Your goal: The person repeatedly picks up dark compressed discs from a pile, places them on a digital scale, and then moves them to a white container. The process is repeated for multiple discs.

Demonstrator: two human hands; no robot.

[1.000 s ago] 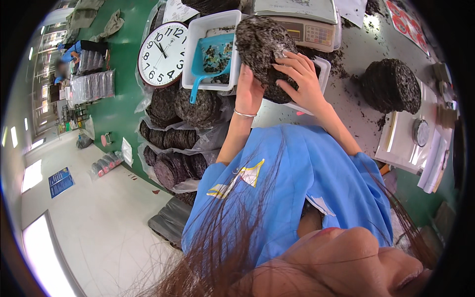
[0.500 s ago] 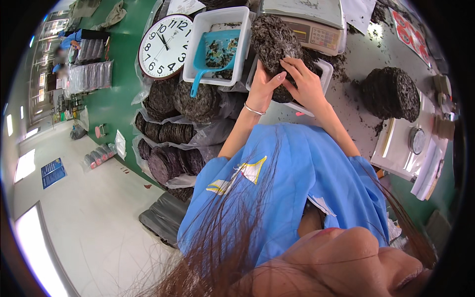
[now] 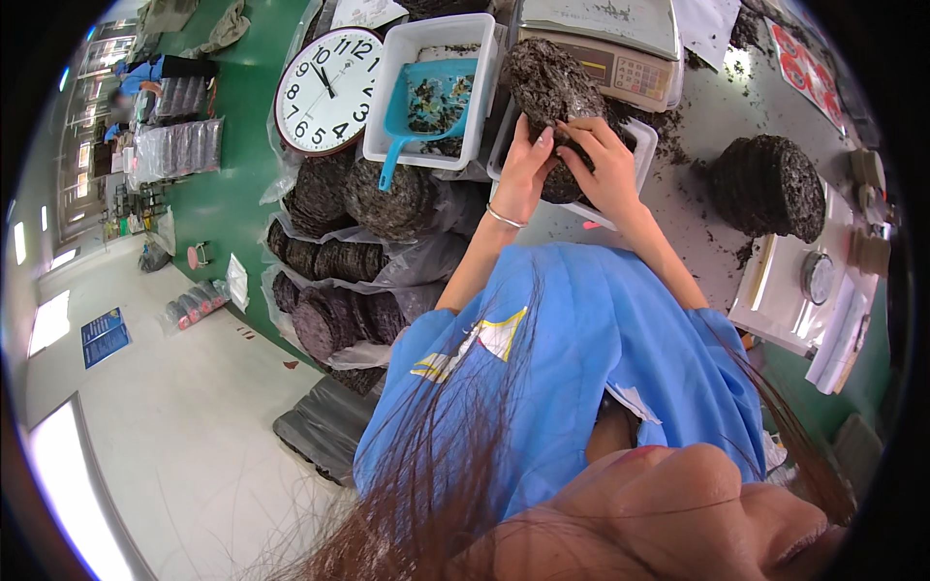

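Note:
A dark, round, wrinkled cake of what looks like dried seaweed (image 3: 550, 81) is held tilted over a white tub (image 3: 641, 153). My left hand (image 3: 523, 174) grips its near-left edge, with some fingers hidden behind it. Close beside it, my right hand (image 3: 603, 163) is closed at the cake's near edge, thumb and fingertips pinching there. Below my fingers, more dark seaweed (image 3: 562, 184) shows in the tub; how much lies there is hidden by my hands.
A scale (image 3: 605, 63) stands behind the cake. To the left are a white bin (image 3: 474, 145) holding a blue dustpan-like scoop (image 3: 397, 116), a wall clock (image 3: 327, 92) and bagged seaweed cakes (image 3: 349, 257). A cake stack (image 3: 770, 189) and a round dial (image 3: 817, 275) sit right; dark crumbs litter the tabletop.
My hands and the seaweed cake have shifted slightly to the right. My left fingers have moved up along the cake's edge, nearer my right fingertips. The whole view has also moved a little.

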